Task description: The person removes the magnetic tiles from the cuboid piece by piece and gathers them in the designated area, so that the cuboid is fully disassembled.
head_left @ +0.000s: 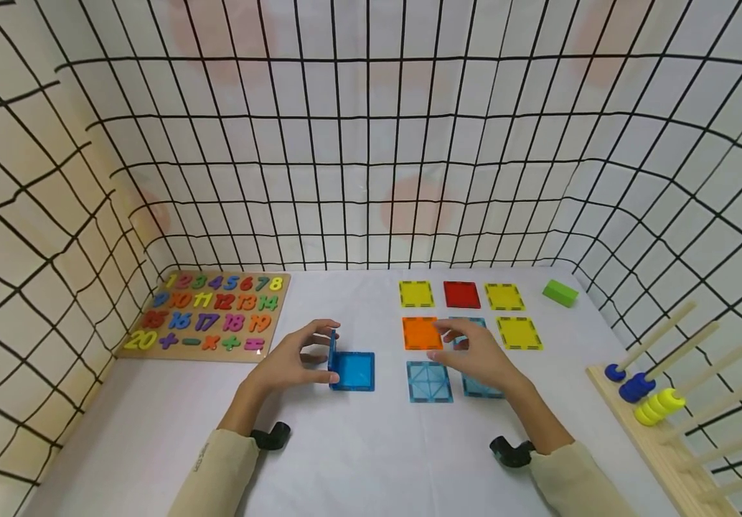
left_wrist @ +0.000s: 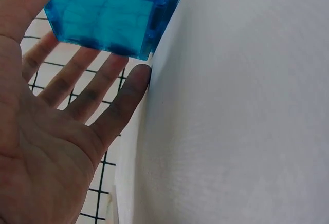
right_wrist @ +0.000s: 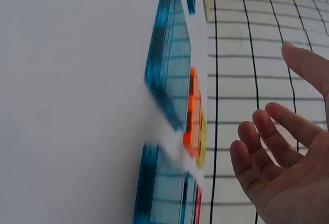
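My left hand holds an upright blue magnetic tile by its edges, thumb at the near side and fingers at the far side. That tile stands along the left edge of a flat blue tile. In the left wrist view, the upright tile lies between thumb and fingers. My right hand hovers above the loose tiles with nothing in it, fingers loosely bent. Around it lie an orange tile, a light blue tile, and two more light blue tiles partly hidden by the hand.
Behind are several yellow tiles, a red tile and a green block. A wooden number board lies at the back left. At right stands a peg rack with beads. Black wire mesh encloses the table.
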A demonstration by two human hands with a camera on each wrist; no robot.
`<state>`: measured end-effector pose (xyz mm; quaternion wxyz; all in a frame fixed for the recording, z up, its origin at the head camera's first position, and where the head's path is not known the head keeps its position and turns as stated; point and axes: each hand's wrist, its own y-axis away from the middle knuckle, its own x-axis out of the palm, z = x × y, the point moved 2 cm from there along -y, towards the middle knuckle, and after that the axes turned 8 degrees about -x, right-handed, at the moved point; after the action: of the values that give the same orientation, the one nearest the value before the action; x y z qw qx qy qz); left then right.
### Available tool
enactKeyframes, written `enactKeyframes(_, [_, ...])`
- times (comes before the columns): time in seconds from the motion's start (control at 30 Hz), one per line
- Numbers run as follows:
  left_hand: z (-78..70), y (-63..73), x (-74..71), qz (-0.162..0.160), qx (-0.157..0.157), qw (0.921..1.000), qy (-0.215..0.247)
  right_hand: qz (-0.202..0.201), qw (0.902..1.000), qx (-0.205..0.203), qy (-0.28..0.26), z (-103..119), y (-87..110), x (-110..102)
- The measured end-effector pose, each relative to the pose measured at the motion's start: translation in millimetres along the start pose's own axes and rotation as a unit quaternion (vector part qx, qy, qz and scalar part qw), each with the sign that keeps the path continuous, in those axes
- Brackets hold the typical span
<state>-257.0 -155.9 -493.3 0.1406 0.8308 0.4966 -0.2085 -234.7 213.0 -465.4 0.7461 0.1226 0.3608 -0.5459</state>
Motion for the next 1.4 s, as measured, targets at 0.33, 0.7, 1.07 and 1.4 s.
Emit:
enactKeyframes(0.33, [3.3,-1.0,0.0,0.002,0.002,0.9999,0.012,0.057,0.9983,-0.010,0.008,33.7,-26.7,45.1])
enactKeyframes(0.7, [2.5,-1.7,0.4,0.008,-0.007,0.9997,0.020,0.078,0.9969,-0.013,0.003,42.5,-37.8,72.6])
enactKeyframes(1.07, [4.3,-3.4,0.2,0.008,-0.005,0.9999,0.011,0.092,0.9955,-0.022,0.005,44.7,-43.5,87.0])
enactKeyframes(1.4, [3.5,-2.0,0.1,0.007,-0.005,0.9998,0.015,0.121,0.9924,-0.022,0.003,51.7,-46.8,101.4])
